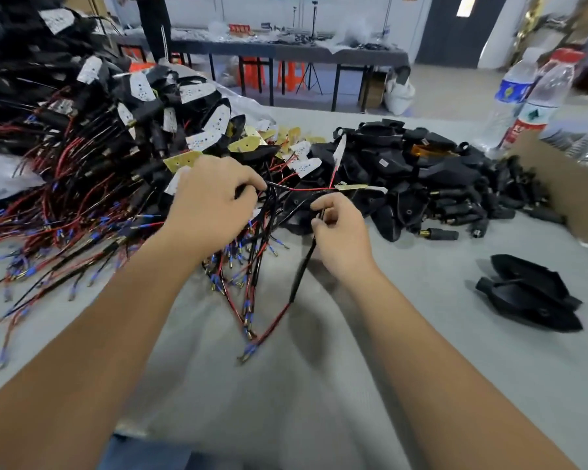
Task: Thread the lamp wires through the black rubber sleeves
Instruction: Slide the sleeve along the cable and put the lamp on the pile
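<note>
Nearest me, both forearms reach out over the grey tabletop (421, 334). My right hand (342, 234) pinches the upper end of a black rubber sleeve (302, 269) between thumb and fingers; the sleeve hangs down and to the left below the hand, and a red wire (274, 325) comes out of its lower end, finishing in a blue-collared terminal that lies on the tabletop. My left hand (211, 201), just beside the right, has its fingers curled round a bundle of red and black lamp wires (252, 252), which fan downward from under the hand. From the left fingertips a red and black pair runs right, above the right hand, to a small circuit board (352, 187).

To the right lie two black lamp housings (530, 293), well apart from the hands. Beyond the hands, a heap of wired lamp assemblies (99, 137) fills the left, and a pile of black housings and sleeves (431, 178) sits right of centre. Far right stand water bottles (537, 96) and a cardboard box (571, 195).
</note>
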### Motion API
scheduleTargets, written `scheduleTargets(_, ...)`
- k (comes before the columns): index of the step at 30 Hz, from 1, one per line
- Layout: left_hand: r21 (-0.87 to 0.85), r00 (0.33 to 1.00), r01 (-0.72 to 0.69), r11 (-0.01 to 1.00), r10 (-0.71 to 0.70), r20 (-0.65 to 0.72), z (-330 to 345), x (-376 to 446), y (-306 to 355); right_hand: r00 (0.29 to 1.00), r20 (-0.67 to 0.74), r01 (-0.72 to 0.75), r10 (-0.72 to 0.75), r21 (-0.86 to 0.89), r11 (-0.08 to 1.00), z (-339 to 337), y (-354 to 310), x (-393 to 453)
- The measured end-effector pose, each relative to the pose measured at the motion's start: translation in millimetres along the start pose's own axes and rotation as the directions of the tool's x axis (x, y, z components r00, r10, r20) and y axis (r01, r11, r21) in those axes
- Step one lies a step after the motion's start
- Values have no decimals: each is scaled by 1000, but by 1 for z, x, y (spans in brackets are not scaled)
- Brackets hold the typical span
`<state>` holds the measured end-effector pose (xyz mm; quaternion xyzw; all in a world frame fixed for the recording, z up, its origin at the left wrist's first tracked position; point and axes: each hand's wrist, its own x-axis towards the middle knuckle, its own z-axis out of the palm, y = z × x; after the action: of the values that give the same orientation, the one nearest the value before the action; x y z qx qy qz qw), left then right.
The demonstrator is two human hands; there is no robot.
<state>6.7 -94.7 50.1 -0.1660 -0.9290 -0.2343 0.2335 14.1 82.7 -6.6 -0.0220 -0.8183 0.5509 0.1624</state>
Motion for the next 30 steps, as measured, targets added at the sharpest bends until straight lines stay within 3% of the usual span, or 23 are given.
scheduleTargets(5, -237, 941, 96, 967, -11, 337, 39, -12, 33, 979, -201, 52, -10, 207, 977, -36, 0, -4)
scheduleTargets(9, -183, 882, 73, 980, 23, 471, 75, -11, 66, 915, -384, 36, 122, 378, 925, -70, 7, 3)
scheduleTargets(11, -197, 888, 92, 976, 9, 460, 91, -9, 82, 903, -392, 75, 175, 546, 834, -81, 11, 6)
scheduleTargets(14, -228, 941, 33, 973, 47, 335, 110, -9, 102, 927, -302, 47, 222, 682, 730, -86, 19, 9)
scheduleTargets(17, -253, 978, -44, 966, 94, 187, 120, -8, 111, 959, -201, -65, 201, 536, 842, -80, 27, 7)
scheduleTargets(19, -269, 981, -53, 962, 101, 168, 124, -7, 110, 966, -155, -126, 209, 424, 897, -76, 33, 6)
scheduleTargets(27, -276, 971, 24, 961, 43, 234, 128, -16, 85, 932, -161, -161, 325, 619, 769, -82, 38, 5)
scheduleTargets(30, -301, 979, 0, 954, 62, 196, 127, -16, 83, 953, -66, -214, 294, 539, 815, -78, 35, 3)
